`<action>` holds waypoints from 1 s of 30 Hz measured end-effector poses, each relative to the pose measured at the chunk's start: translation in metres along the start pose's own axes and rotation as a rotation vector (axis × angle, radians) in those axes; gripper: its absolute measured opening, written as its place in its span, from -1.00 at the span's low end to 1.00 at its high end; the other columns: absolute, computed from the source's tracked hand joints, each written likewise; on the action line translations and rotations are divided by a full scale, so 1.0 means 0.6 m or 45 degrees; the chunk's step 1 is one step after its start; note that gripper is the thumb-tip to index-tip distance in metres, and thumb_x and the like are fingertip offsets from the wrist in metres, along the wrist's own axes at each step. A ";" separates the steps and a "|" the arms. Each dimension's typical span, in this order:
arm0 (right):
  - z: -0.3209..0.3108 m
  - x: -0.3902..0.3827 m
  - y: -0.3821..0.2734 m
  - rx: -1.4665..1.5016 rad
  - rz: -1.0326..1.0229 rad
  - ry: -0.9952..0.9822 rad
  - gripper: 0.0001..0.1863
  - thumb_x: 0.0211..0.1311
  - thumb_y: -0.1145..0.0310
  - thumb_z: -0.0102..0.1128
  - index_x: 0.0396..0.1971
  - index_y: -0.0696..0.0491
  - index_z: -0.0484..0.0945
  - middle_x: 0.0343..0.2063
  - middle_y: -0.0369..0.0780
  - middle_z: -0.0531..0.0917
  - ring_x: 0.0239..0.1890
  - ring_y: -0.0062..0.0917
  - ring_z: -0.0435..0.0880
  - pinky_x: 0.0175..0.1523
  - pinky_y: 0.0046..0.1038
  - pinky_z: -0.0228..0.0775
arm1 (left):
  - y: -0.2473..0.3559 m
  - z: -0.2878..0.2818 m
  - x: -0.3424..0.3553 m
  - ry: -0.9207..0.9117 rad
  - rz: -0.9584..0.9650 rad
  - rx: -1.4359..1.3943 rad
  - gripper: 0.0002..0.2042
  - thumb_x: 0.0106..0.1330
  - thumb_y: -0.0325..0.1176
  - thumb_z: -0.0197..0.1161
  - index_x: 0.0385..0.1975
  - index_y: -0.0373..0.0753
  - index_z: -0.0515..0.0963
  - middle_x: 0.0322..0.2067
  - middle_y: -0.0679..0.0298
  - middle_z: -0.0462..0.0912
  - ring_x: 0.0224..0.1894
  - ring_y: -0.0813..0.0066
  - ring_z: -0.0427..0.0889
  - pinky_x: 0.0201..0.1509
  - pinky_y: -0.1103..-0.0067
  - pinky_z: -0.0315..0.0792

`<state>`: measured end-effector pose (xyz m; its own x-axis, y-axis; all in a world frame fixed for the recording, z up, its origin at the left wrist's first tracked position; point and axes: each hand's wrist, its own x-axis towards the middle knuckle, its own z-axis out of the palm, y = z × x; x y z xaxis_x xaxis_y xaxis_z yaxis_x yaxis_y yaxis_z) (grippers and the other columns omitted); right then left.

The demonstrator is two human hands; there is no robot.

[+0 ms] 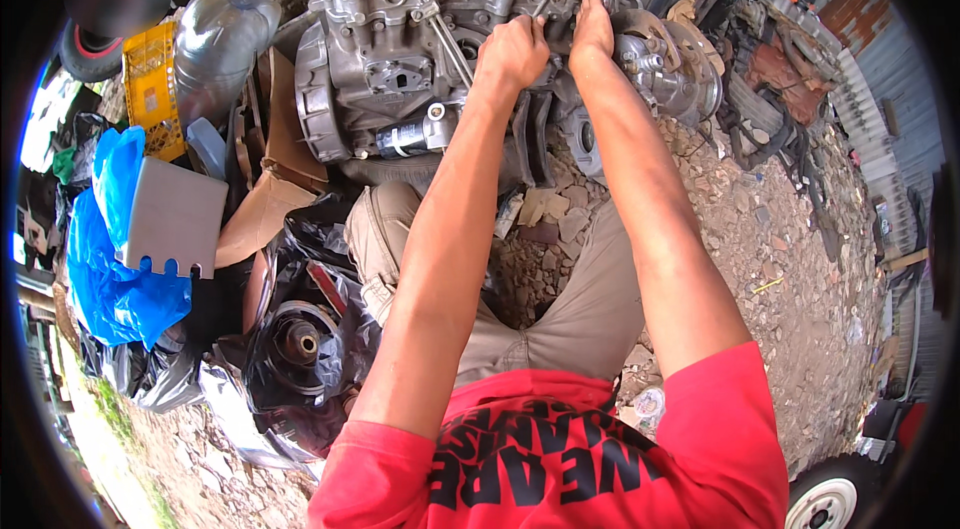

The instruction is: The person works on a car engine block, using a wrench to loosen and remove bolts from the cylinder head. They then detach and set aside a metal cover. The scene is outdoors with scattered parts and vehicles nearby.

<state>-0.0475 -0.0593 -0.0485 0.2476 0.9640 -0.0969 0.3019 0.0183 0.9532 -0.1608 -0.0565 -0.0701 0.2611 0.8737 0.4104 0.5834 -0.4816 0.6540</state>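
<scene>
A large grey metal engine [400, 79] lies in front of me across the far side of the ground. My left hand [513, 53] is curled against its middle, fingers closed; what they grip is hidden behind the hand. Just right of it, my right hand [592, 27] rests on the engine with its fingers stretched out and partly hidden. Thin metal pipes [440, 29] run down the engine's face left of my left hand. A dark cylindrical starter motor [405, 139] sits low on the engine. Right of my right hand is a round pulley assembly [665, 59].
To the left stand a torn cardboard box [270, 199], a blue plastic bag [115, 269], a yellow crate [152, 89] and a clear plastic bottle [222, 44]. A black bag [300, 369] holds a round metal part. Stony ground [780, 299], scrap and a corrugated wall [890, 79] lie right.
</scene>
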 end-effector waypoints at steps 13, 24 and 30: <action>0.047 0.012 -0.030 0.130 0.089 0.042 -0.48 0.34 0.11 -0.07 0.28 -0.13 0.33 0.25 -0.31 0.37 0.32 -0.30 0.20 0.32 -0.03 -0.17 | 0.024 -0.008 0.002 -0.060 0.088 -0.025 -0.58 0.40 -0.15 -0.09 -0.32 -0.43 0.57 -0.29 -0.28 0.57 -0.11 -0.28 0.51 -0.01 0.13 0.39; 0.047 0.075 0.065 0.936 -0.196 0.327 -0.69 0.17 0.39 0.13 -0.07 0.00 0.63 -0.06 -0.24 0.66 -0.03 -0.35 0.66 -0.09 -0.32 0.52 | 0.007 -0.004 -0.006 -0.006 -0.060 -0.016 -0.60 0.44 -0.13 -0.06 -0.43 -0.40 0.45 -0.46 -0.21 0.56 -0.29 -0.29 0.51 -0.24 0.06 0.35; 0.021 0.082 0.147 0.884 -0.401 0.229 -0.66 -0.03 0.48 0.19 -0.16 0.12 0.63 -0.13 -0.07 0.66 -0.06 -0.25 0.66 -0.06 -0.28 0.55 | 0.019 -0.006 -0.010 -0.066 -0.095 -0.085 -0.65 0.44 -0.17 -0.06 -0.43 -0.37 0.42 -0.55 -0.18 0.54 -0.37 -0.26 0.52 -0.34 0.06 0.35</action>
<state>0.0031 -0.0135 0.0269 -0.0808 0.9702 -0.2286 0.8546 0.1854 0.4850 -0.1585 -0.0675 -0.0630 0.2593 0.9088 0.3270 0.5506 -0.4173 0.7230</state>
